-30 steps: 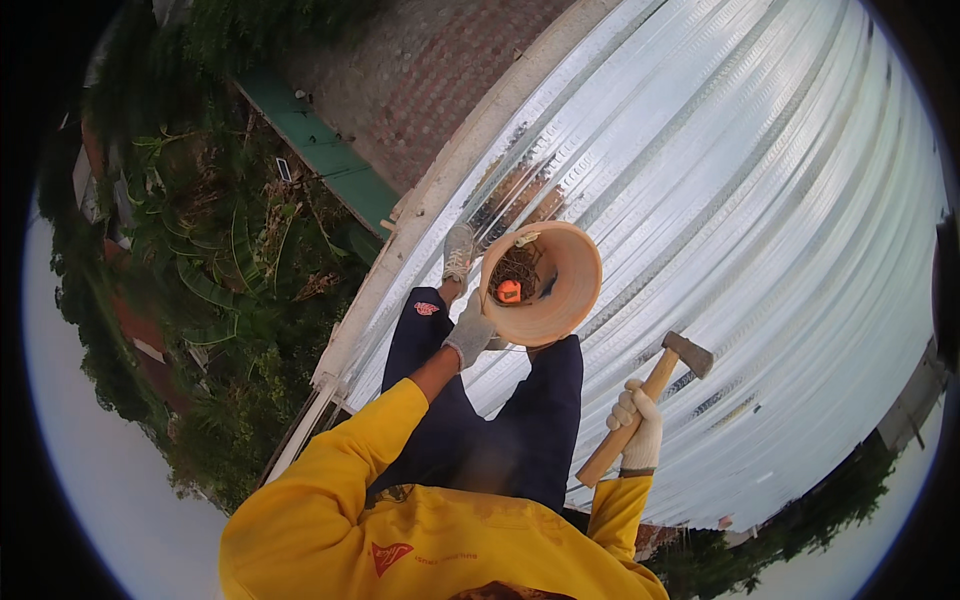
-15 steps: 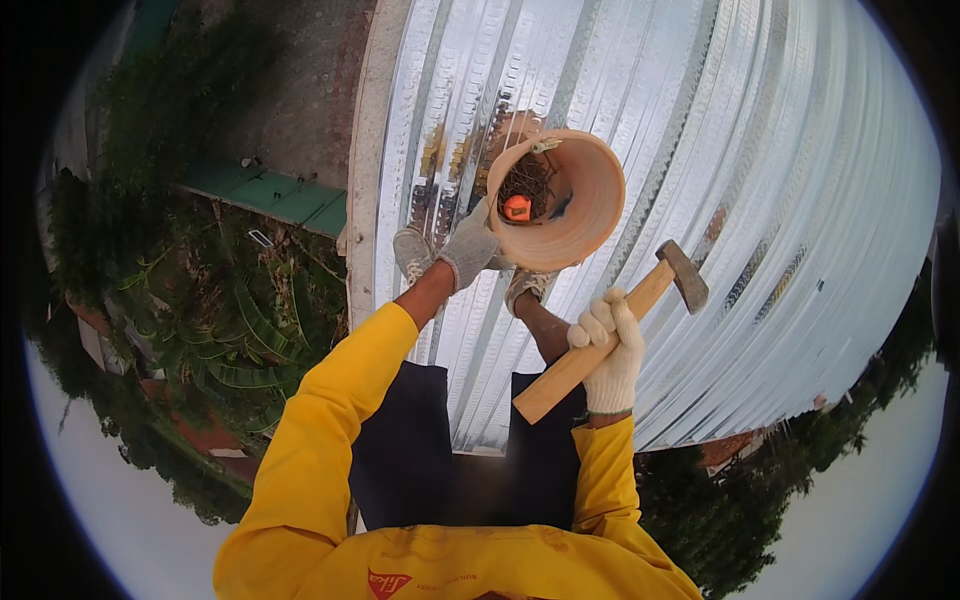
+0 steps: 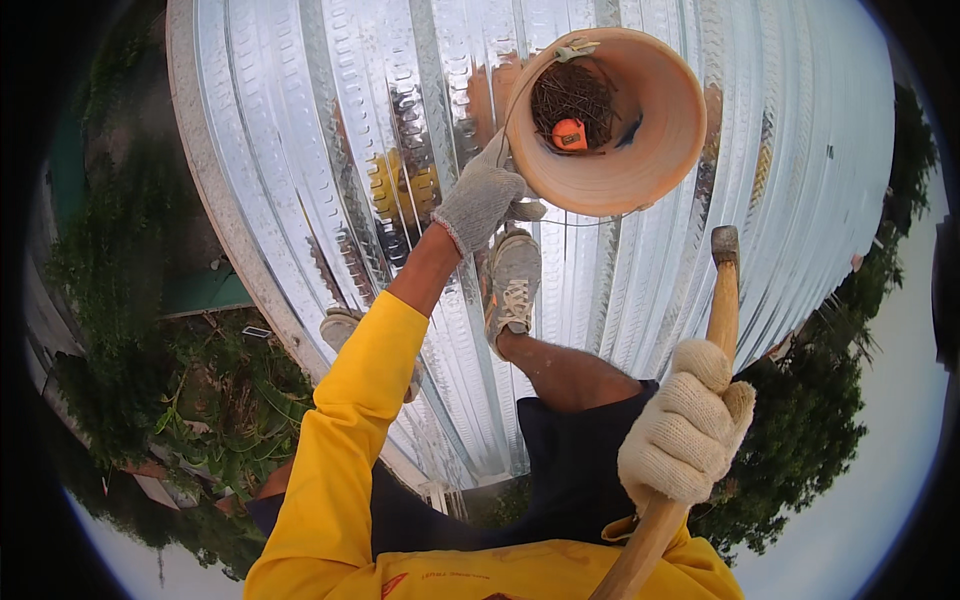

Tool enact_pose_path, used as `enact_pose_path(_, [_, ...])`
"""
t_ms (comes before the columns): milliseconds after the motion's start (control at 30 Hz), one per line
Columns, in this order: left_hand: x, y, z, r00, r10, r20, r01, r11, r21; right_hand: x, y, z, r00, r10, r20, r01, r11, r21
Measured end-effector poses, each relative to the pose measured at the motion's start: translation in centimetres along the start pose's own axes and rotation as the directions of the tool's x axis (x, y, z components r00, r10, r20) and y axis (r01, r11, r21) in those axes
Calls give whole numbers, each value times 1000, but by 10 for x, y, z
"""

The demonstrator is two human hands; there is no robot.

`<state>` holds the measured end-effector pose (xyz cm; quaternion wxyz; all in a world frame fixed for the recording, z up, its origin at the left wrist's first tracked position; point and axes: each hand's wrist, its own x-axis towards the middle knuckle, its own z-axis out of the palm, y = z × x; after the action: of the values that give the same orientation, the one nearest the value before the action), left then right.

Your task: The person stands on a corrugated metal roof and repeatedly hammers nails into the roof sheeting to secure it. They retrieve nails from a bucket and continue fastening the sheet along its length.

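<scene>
My left hand, in a grey knit glove, is closed round the thin wire handle of a tan bucket. Tilted toward me, the bucket shows a heap of thin dark pieces like nails and an orange tape measure lying inside. A cream knit glove covers my right hand, which is wrapped round the wooden handle of a hammer. The hammer's metal head points away from me, below and to the right of the bucket.
Shiny ribbed metal sheeting lies under my shoes. Along its left side runs a pale edge, with plants and a green roof far below. Trees stand beyond the right side.
The bucket has come up and to the right with my left hand. My right hand has moved right and nearer, turning the hammer more upright. My feet have shifted; one now shows below the bucket.
</scene>
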<state>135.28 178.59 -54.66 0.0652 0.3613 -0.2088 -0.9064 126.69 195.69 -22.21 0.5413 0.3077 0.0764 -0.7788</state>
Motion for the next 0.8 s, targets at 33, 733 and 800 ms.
enact_pose_path(33, [3,-8,-5,1000,0,-19,1,999,41,3,-2,-1,997,-52,49,54,998,-38])
enact_pose_path(733, [171,30,62,868,350,351,-313,-164,936,17,-68,-40,748,-25,664,-120,978,172])
enact_pose_path(800, [206,16,64,908,341,245,-161,-258,953,17,-72,-40,737,-15,675,-136,976,170])
